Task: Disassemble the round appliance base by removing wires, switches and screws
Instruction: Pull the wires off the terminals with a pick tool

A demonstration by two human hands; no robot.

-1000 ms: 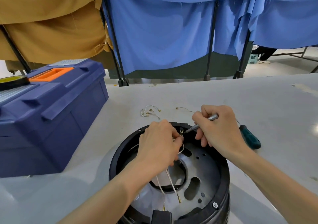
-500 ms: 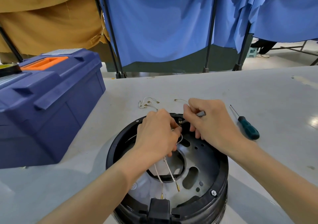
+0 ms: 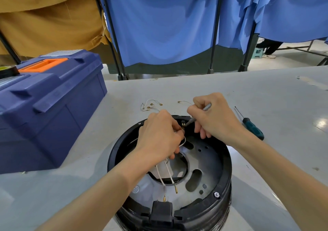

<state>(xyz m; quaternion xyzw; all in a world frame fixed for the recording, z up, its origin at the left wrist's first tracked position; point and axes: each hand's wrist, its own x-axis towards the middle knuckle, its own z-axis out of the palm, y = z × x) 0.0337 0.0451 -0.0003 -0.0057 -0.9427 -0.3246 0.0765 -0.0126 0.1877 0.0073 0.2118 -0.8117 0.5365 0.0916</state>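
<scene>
Sitting on the grey table (image 3: 266, 92) close to the person, the round appliance base (image 3: 228, 174) lies with its open side up: a thick black plastic ring around a pale grey metal plate (image 3: 207, 161) that is pierced by a large central hole, oval slots and several small round holes. A black connector block (image 3: 162, 211) sits in the near rim, and a hex-headed screw (image 3: 216, 194) shows on the rim at the near right. The left hand (image 3: 159, 136) reaches into the far half of the base with its fingers curled round a pair of white wires (image 3: 167, 175), which trail out beneath the palm toward the near rim and end in small brass terminals. The right hand (image 3: 213, 119) is clenched round a thin silver tool (image 3: 206, 107), whose tip points down at a small fitting on the far inner rim, just beside the left fingertips. Beyond the base, a few loose wires (image 3: 150, 105) with brass ends lie on the table. A green-handled screwdriver (image 3: 252, 127) lies on the table to the right, apart from the base. A dark blue toolbox (image 3: 49, 110) with an orange handle stands to the left, and blue curtains (image 3: 159, 27) and a tan cloth (image 3: 49, 18) hang behind the table.
</scene>
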